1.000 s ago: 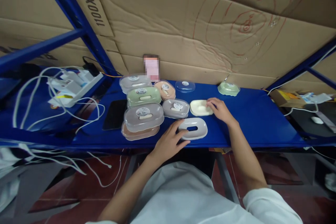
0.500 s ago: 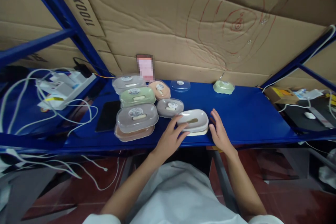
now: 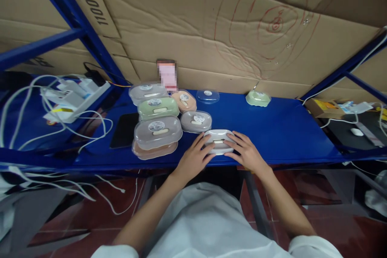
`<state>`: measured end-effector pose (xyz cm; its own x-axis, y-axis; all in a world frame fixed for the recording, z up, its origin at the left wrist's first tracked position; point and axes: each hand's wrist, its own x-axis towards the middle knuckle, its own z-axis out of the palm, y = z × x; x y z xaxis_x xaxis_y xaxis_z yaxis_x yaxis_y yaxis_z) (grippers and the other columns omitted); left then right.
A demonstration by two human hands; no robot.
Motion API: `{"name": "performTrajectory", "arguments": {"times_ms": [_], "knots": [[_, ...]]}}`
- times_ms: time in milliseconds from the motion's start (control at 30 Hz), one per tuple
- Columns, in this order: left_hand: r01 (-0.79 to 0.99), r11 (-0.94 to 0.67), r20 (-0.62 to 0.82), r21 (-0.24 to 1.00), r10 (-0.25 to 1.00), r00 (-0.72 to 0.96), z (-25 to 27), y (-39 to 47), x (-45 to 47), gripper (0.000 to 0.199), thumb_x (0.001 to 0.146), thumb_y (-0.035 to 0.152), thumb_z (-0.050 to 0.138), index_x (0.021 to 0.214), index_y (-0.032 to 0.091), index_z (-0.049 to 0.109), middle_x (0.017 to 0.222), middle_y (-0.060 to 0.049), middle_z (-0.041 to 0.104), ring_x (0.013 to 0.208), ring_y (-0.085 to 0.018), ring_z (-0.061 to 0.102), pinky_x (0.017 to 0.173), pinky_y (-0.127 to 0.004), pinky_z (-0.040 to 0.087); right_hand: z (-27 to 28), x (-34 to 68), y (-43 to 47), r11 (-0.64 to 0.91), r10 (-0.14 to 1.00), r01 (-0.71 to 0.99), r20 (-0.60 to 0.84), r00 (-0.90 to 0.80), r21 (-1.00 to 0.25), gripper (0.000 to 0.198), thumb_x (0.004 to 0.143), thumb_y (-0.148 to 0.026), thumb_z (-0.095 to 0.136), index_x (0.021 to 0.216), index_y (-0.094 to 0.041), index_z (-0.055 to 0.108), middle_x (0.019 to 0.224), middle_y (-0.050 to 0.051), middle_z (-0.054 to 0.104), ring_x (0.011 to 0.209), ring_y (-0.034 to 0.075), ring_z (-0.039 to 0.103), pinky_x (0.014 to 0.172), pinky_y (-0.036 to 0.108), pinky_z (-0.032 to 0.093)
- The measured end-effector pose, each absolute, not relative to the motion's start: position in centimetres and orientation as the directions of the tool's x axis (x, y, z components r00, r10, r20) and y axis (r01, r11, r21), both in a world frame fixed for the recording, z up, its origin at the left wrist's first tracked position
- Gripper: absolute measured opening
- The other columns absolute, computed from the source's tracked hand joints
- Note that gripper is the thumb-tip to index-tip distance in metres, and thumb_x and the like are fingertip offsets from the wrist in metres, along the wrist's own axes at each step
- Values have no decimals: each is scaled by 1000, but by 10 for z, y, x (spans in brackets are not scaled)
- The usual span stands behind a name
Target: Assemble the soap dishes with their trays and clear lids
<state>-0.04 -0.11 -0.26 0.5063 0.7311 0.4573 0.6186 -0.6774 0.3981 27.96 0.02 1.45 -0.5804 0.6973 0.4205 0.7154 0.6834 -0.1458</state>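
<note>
Resting at the front edge of the blue shelf [image 3: 281,129], near its middle, a white soap box [image 3: 218,141] is pressed between both hands. The left hand [image 3: 193,159] is laid against the box's left end, its fingers [image 3: 203,142] spread and curled over the lid. The right hand [image 3: 246,152] is set against the right end, with its fingers [image 3: 232,138] reaching over the top, so each grip is closed on the box from its own side. A slot-shaped recess is seen in the lid between the two sets of fingertips.

Just behind the box, touching or nearly touching it, a grey lidded box [image 3: 196,121] is seen. To the left of that, toward the front left of the shelf, a stack of larger lidded boxes [image 3: 157,131] is placed, with a green box [image 3: 157,107] behind it and a peach box [image 3: 184,100] beside that. A small clear lid [image 3: 207,96] lies at the back edge, and a pale green box [image 3: 258,98] sits well apart toward the back right. A dark phone [image 3: 124,130] lies flat left of the stack. White cables [image 3: 54,121] and a power strip [image 3: 71,97] are gathered at the far left end. Cardboard sheeting [image 3: 211,28] is stood up behind the shelf.
</note>
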Motion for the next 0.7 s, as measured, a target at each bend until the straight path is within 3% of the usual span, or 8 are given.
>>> {"name": "performTrajectory", "arguments": {"times_ms": [133,267,367,467,567,700], "knots": [[628,-659,462,414,746,479,-6,-3,-3,30,104,29,63,133,23,70,156,-13,58,157,-35,42,121,-54,51,22,279,9,784,595,616,381,-708,-79,44,104,-41,67,145,-23,67,149,12,67,145,32,58,122,57,47],[619,-673,476,405,733,485,-7,-3,-3,31,104,31,64,134,22,69,157,-12,58,157,-35,43,121,-52,53,29,288,48,753,653,612,387,-651,-241,42,111,-41,51,150,-30,62,145,7,70,140,27,62,118,54,50],[635,-666,489,391,735,470,-6,-4,-2,30,104,31,64,132,22,70,156,-12,58,155,-35,45,120,-53,53,31,281,112,631,762,714,417,-496,-303,49,114,-39,34,158,-30,54,158,8,59,149,26,53,124,55,43],[640,-667,487,381,734,474,-5,-4,-2,30,104,30,63,132,21,70,156,-13,58,154,-35,46,118,-53,55,26,264,179,585,799,762,356,-484,-278,60,112,-47,29,166,-22,41,170,13,42,160,30,36,128,58,33],[645,-671,484,366,730,484,-4,-4,-3,30,105,30,63,132,21,70,156,-12,58,154,-35,47,118,-52,55,16,253,210,549,826,801,298,-478,-238,69,109,-58,36,168,-21,36,165,18,47,157,37,37,127,64,27],[654,-664,468,363,736,488,-3,-4,-4,30,104,30,63,133,23,69,156,-11,58,154,-34,47,117,-51,56,2,263,200,533,827,821,332,-453,-207,72,101,-67,54,159,-24,51,151,20,55,146,40,46,124,64,29]]}}
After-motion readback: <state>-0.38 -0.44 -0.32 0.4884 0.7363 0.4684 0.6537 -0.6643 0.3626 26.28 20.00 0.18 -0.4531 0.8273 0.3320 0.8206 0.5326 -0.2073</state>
